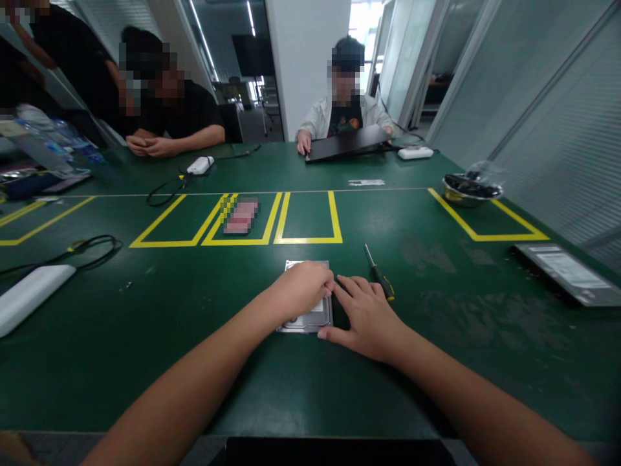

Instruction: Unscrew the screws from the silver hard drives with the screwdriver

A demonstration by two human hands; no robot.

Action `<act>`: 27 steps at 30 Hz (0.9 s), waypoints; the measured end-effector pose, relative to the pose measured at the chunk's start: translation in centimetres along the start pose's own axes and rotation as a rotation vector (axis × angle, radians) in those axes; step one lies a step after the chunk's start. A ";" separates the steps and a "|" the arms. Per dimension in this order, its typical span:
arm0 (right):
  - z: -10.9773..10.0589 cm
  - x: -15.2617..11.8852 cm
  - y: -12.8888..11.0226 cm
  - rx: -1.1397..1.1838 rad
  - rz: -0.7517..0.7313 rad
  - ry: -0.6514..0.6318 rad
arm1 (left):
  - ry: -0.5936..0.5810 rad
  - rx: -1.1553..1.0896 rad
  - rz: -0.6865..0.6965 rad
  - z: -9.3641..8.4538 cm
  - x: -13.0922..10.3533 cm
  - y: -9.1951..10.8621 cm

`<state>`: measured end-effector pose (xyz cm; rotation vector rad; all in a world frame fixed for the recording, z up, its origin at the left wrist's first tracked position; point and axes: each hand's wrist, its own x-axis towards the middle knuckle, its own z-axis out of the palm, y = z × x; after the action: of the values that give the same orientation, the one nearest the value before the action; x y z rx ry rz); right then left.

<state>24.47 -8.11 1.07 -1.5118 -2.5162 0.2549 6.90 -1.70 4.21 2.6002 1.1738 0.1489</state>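
A silver hard drive [316, 319] lies flat on the green table in front of me. My left hand [305, 286] is over its upper part, fingers curled closed near the drive's right edge. Whatever those fingers may pinch is hidden. Spread out at the drive's right side is my right hand [366, 316], open, with its thumb by the lower right corner and its fingertips close to my left hand. A screwdriver [383, 281] with a black and yellow handle lies just beyond my right fingers, its shaft pointing away.
Yellow tape marks rectangles on the table [204, 362]; a pink phone-like item [241, 217] lies in one. At right are a flat metal unit [572, 275] and a bowl [469, 199] of dark items. White power strips [36, 294] sit left. Across, a person holds a black panel [347, 144].
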 end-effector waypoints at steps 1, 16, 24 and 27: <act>0.0 0.0 0.0 0.002 0.000 0.001 | 0.002 0.003 0.002 0.0 0.1 0.0; 0.0 0.0 0.0 0.013 -0.005 0.004 | 0.018 0.147 0.079 0.4 -0.1 0.8; 0.0 0.0 -0.1 0.007 0.000 -0.005 | 0.053 0.256 0.166 1.4 -0.6 0.4; 0.0 0.0 0.0 0.003 -0.003 0.000 | 0.039 0.275 0.154 1.3 -0.9 0.6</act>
<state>24.44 -8.09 1.05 -1.5061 -2.5167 0.2577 7.01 -3.04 3.16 2.9417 1.0723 0.0745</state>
